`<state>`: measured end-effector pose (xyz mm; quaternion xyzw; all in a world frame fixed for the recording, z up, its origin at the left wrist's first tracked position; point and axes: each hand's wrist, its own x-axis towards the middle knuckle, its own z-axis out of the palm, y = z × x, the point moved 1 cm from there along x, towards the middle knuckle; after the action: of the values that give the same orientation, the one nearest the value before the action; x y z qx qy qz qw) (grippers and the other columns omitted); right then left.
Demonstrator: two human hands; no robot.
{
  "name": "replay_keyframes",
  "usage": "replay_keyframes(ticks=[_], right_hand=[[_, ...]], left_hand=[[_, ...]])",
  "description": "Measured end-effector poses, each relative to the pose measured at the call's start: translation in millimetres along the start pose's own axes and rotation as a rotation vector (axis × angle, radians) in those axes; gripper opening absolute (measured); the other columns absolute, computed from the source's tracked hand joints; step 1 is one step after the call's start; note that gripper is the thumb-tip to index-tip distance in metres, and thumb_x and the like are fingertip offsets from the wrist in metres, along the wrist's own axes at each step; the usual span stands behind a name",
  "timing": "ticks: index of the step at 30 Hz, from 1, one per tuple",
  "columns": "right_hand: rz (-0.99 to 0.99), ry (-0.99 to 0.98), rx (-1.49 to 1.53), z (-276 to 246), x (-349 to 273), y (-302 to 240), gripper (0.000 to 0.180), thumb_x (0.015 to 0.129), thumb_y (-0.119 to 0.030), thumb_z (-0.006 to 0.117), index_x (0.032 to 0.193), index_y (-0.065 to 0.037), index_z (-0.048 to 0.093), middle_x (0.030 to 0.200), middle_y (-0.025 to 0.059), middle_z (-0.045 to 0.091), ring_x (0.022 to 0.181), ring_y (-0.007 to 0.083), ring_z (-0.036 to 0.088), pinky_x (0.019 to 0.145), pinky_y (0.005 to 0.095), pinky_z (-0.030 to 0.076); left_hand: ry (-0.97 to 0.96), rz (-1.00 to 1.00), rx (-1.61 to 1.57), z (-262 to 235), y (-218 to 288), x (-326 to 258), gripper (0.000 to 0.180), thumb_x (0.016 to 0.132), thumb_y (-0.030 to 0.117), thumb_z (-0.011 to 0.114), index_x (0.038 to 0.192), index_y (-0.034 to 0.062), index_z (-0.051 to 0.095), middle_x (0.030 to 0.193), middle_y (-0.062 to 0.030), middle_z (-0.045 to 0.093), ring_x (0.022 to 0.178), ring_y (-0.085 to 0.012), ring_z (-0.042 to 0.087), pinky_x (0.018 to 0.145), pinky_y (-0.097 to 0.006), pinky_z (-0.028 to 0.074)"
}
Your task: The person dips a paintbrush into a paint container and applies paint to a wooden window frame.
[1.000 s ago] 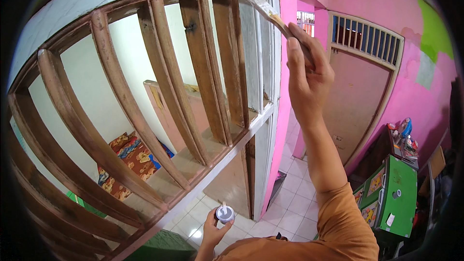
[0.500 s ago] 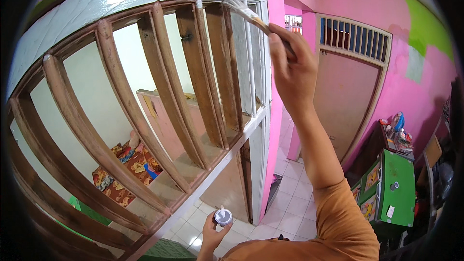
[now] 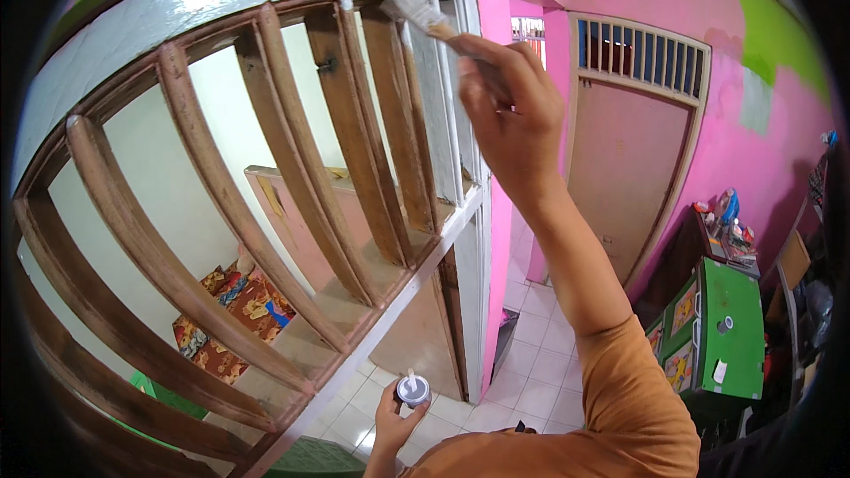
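A paintbrush with whitish bristles is gripped in my right hand, raised at the upper middle. Its bristles lie at the top right corner of the wooden slat frame, by the upper end of the rightmost brown slat. Low down, my left hand is closed around a small round can with a pale stick standing in it. White paint covers the top beam and the right post. Most slats are bare brown wood, some with white at their upper tips.
Through the slats a room shows, with a patterned mattress and a pink panel. A green cabinet stands at the right, near a closed door in a pink wall. White floor tiles lie below.
My right hand has moved left with the paintbrush, whose bristles shifted toward the rightmost slat's top. The left hand still holds the can, and the view has shifted slightly.
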<state>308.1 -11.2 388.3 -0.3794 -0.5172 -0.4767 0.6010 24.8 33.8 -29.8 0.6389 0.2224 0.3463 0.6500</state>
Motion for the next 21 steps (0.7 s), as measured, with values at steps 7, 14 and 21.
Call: replay_keyframes(ticks=[7, 14, 21], right_hand=[[0.036, -0.083, 0.000, -16.6, -28.8, -12.5, 0.026, 0.089, 0.004, 0.070, 0.113, -0.003, 0.068, 0.085, 0.0121, 0.059, 0.071, 0.0272, 0.067, 0.065, 0.0366, 0.055], [0.026, -0.037, -0.030, 2.6, -19.7, 0.1, 0.023, 0.090, 0.000, 0.070, 0.113, -0.005, 0.066, 0.088, 0.0117, 0.059, 0.070, 0.0259, 0.066, 0.060, 0.0382, 0.053], [0.080, -0.010, 0.035, -19.4, -39.4, -15.1, 0.027, 0.089, 0.005, 0.071, 0.115, -0.004, 0.067, 0.085, 0.0113, 0.059, 0.068, 0.0238, 0.066, 0.060, 0.0353, 0.054]], left_hand=[[0.034, 0.020, 0.008, -1.8, 2.9, -4.4, 0.069, 0.081, -0.003, 0.082, 0.138, -0.0050, 0.045, 0.125, -0.0130, 0.060, 0.115, -0.0199, 0.062, 0.098, -0.033, 0.051], [0.021, -0.012, 0.037, -1.8, 6.0, -5.0, 0.070, 0.079, -0.006, 0.081, 0.138, -0.0050, 0.044, 0.128, -0.0142, 0.058, 0.120, -0.0224, 0.060, 0.104, -0.036, 0.051], [0.020, 0.014, 0.054, -1.3, 11.1, -10.4, 0.067, 0.080, -0.007, 0.080, 0.138, -0.0057, 0.045, 0.127, -0.0149, 0.059, 0.119, -0.0222, 0.060, 0.104, -0.037, 0.051]])
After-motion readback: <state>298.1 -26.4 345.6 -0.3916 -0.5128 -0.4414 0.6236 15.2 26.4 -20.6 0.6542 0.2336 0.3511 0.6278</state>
